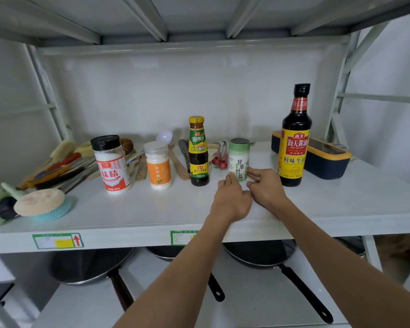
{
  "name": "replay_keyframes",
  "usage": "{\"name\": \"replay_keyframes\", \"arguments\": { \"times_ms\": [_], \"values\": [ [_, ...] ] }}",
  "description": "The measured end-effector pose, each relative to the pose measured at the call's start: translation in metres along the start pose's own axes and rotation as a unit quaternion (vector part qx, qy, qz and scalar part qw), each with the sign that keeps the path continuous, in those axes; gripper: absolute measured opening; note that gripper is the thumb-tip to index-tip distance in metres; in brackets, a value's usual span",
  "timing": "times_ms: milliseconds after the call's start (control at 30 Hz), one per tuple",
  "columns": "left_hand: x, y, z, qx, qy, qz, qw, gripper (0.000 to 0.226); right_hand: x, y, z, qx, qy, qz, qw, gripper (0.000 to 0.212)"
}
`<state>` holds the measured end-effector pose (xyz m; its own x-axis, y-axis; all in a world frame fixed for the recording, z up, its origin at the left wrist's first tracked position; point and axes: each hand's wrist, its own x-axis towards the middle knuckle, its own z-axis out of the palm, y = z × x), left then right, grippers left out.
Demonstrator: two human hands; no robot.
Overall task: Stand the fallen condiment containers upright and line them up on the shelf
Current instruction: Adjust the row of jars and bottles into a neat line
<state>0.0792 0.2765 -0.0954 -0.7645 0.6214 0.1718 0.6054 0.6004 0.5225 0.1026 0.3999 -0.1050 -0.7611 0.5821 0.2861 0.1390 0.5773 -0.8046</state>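
Several condiment containers stand upright in a row on the white shelf (133, 209). From left to right they are a black-lidded MSG jar (111, 164), an orange-labelled sugar jar (158, 165), a yellow-capped oyster sauce bottle (198, 152), a green-lidded salt jar (239, 157) and a tall soy sauce bottle (295, 138). My left hand (232, 200) touches the salt jar's lower left side with its fingertips. My right hand (268, 188) presses against its lower right side. The jar's base is held between both hands and rests on the shelf.
Brushes and a scrubber (40, 202) lie at the shelf's left end, with spatulas and other utensils (64, 166) behind the jars. A dark blue and yellow box (327, 159) sits behind the soy sauce. Black pans (90, 266) rest on the shelf below.
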Motion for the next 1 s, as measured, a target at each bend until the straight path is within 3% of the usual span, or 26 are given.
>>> {"name": "replay_keyframes", "arguments": {
  "times_ms": [267, 400, 500, 600, 733, 800, 900, 1000],
  "values": [
    [0.003, -0.002, 0.003, -0.016, 0.007, -0.001, 1.0, 0.066, -0.002, -0.001, -0.002, 0.008, -0.007, 0.011, 1.0, 0.06],
    [0.005, -0.005, 0.003, -0.032, 0.017, -0.004, 0.999, 0.063, -0.01, -0.01, -0.006, 0.084, 0.021, 0.028, 0.996, 0.055],
    [0.004, -0.004, 0.001, -0.037, 0.019, 0.0, 0.999, 0.063, -0.021, -0.018, -0.016, 0.198, 0.117, 0.041, 0.972, 0.036],
    [0.003, -0.004, 0.001, -0.038, 0.015, -0.001, 0.999, 0.062, -0.029, -0.02, -0.038, 0.189, 0.257, 0.006, 0.948, 0.023],
    [0.002, -0.003, 0.001, -0.034, 0.013, -0.001, 0.999, 0.061, -0.02, -0.008, -0.075, 0.206, 0.389, 0.009, 0.898, 0.023],
    [0.002, -0.003, 0.001, -0.037, 0.014, 0.0, 0.999, 0.061, -0.008, 0.008, -0.089, 0.227, 0.418, 0.035, 0.879, 0.025],
    [0.004, -0.005, 0.003, -0.035, 0.015, 0.006, 0.999, 0.061, 0.005, 0.033, -0.098, 0.285, 0.354, 0.094, 0.886, 0.027],
    [0.006, -0.006, 0.004, -0.018, 0.011, 0.011, 1.0, 0.061, 0.008, 0.046, -0.098, 0.25, 0.188, 0.112, 0.943, 0.032]
  ]
}}
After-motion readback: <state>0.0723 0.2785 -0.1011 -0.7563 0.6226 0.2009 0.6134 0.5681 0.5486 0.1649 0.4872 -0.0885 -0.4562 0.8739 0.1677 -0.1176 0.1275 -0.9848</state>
